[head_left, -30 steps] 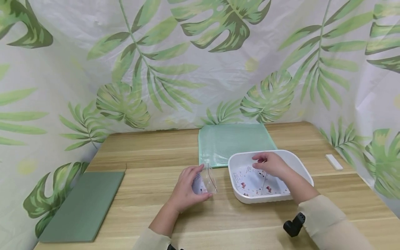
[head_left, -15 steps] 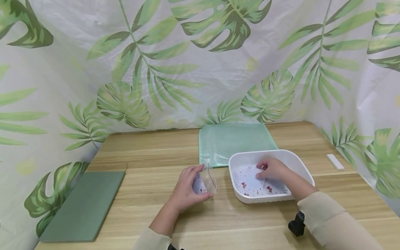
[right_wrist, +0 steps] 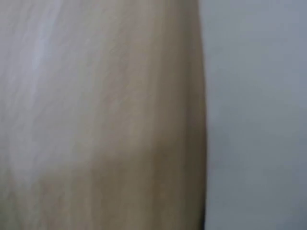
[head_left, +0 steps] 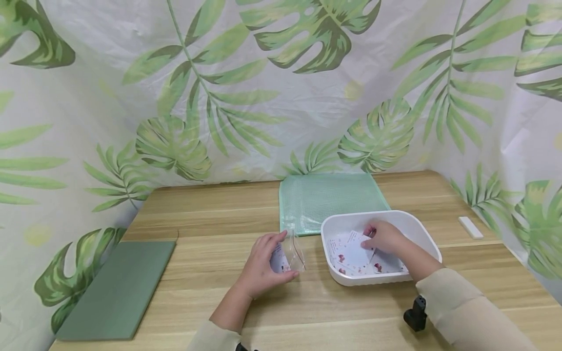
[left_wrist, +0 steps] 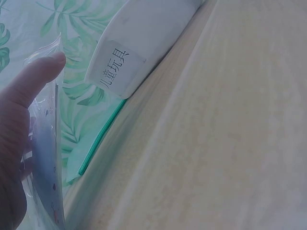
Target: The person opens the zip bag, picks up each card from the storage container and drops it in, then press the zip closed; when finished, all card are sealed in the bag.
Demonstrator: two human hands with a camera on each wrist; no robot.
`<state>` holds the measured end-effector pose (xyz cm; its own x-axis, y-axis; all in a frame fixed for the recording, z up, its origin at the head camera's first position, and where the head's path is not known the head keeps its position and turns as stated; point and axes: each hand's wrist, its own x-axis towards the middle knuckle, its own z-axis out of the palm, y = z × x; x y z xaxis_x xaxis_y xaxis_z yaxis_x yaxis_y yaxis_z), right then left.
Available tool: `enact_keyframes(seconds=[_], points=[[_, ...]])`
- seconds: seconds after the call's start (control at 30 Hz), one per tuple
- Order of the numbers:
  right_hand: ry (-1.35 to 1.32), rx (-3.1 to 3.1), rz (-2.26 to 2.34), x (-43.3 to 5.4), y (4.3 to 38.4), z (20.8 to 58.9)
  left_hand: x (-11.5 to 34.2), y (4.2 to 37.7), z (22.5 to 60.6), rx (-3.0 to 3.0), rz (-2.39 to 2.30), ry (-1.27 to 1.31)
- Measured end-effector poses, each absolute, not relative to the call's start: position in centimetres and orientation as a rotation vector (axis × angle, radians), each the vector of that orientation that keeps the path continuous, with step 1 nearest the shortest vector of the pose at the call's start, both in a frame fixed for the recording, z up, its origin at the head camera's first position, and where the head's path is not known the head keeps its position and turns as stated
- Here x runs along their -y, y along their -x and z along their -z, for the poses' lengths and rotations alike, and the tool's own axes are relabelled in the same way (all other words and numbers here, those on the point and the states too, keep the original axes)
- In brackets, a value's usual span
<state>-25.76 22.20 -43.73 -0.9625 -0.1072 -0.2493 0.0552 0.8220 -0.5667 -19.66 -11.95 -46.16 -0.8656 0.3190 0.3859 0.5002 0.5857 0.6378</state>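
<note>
My left hand holds a small clear zip bag at its edges, thumb below and fingers above. White printed cards show inside the bag; in the left wrist view the bag stands on edge against the palm. To its right is a white plastic bin with white cards, printed with small red figures, over its floor. My right hand reaches into this bin and pinches a white card between thumb and fingers. In the right wrist view only the bin's wall and the tabletop show.
A green mesh zip pouch lies behind the bin, partly covered by it. On the left is a flat green board. A small white bar lies at the right. Leaf-patterned cloth hangs behind the wooden table.
My right hand has lowered into the bin and moved slightly right, closing its fingers on a card, which has shifted and tilted. My left hand and the bag stay in place.
</note>
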Motion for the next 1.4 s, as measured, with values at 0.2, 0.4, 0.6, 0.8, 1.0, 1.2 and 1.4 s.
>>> enact_keyframes(seconds=[0.2,0.4,0.6,0.8,1.0,1.2,1.4], points=[[0.017,-2.733,0.991,-22.8,25.4,42.3,12.0,19.7,46.3,2.579,1.143,0.685],[-0.039,-2.703,1.073,-23.5,25.0,40.7,12.0,19.7,46.3,2.576,1.13,0.69],[-0.039,-2.661,1.263,-23.7,24.0,39.2,12.0,19.7,46.3,2.574,1.125,0.692],[-0.066,-2.627,1.51,-22.8,22.2,38.0,12.0,19.7,46.2,2.585,1.128,0.683],[-0.032,-2.492,1.858,-20.5,20.6,37.8,12.0,19.7,46.2,2.596,1.128,0.677],[-0.043,-2.442,1.948,-18.3,19.6,38.3,12.0,19.7,46.2,2.588,1.124,0.688],[-0.033,-2.41,1.948,-16.7,19.1,39.0,12.0,19.7,46.2,2.576,1.126,0.695]])
